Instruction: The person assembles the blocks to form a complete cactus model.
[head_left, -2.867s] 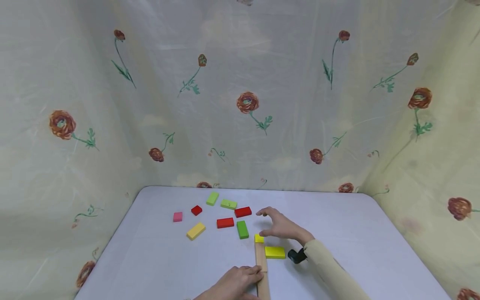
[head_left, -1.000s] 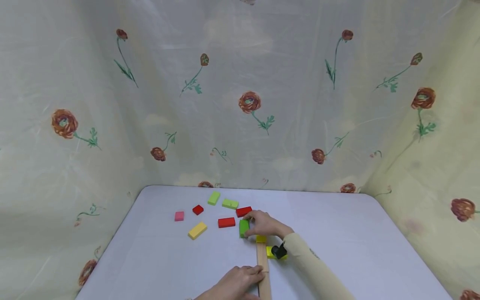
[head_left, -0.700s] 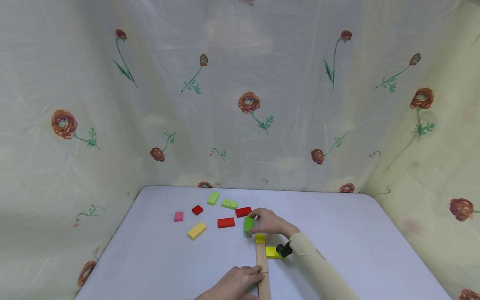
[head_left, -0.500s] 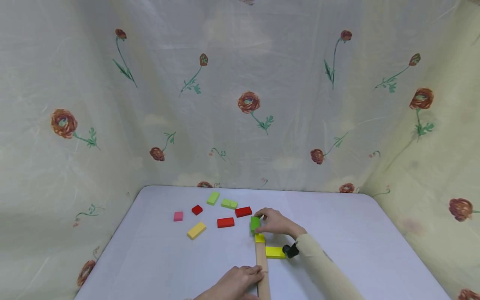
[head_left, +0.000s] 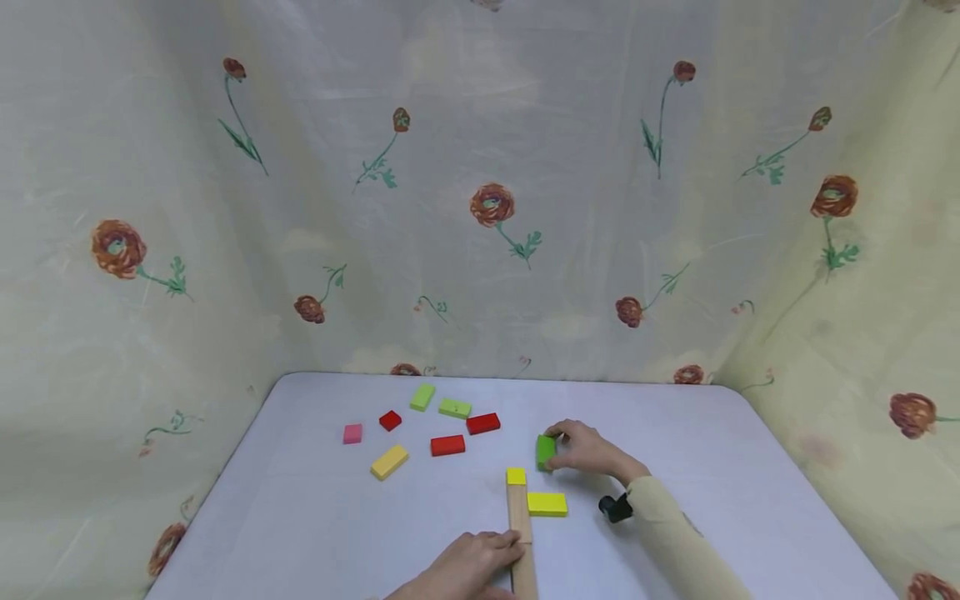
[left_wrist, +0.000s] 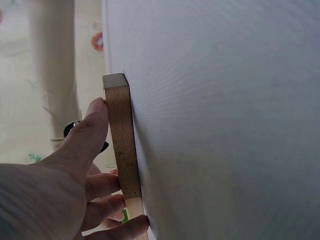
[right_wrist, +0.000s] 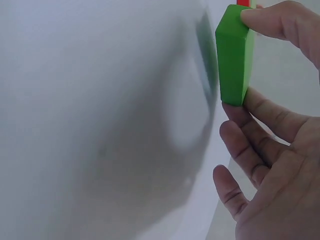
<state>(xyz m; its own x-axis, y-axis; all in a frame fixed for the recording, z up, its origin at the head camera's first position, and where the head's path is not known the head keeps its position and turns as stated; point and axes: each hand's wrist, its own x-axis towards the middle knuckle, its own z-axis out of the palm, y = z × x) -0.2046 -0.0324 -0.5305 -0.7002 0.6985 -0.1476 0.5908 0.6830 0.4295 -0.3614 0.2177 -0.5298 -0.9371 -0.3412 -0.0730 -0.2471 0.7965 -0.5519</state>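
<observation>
Between thumb and fingertips my right hand (head_left: pixel 592 452) pinches a green rectangular block (right_wrist: pixel 232 57), and its shadow lies apart from it on the table. Two plain wooden blocks stand end to end in a row, a far one (head_left: pixel 518 508) and a near one (left_wrist: pixel 122 140). My left hand (head_left: pixel 468 567) rests on the row, its fingertips near the joint and its thumb lying along the near block. A small yellow block (head_left: pixel 516 477) sits at the row's far end. Against the row's right side lies a bright yellow block (head_left: pixel 547 505).
Left of the row, on the white table (head_left: pixel 300 517), lie red blocks (head_left: pixel 447 446), light green blocks (head_left: pixel 455 408), a pale yellow block (head_left: pixel 390 462) and a small pink block (head_left: pixel 352 434). A flowered curtain (head_left: pixel 570 275) hangs behind the table. A black wrist camera (head_left: pixel 615 507) sits below my right wrist.
My right hand reached left, took hold of the green block, and carried it right, past the far end of the wooden row. My left hand has stayed in place on the row.
</observation>
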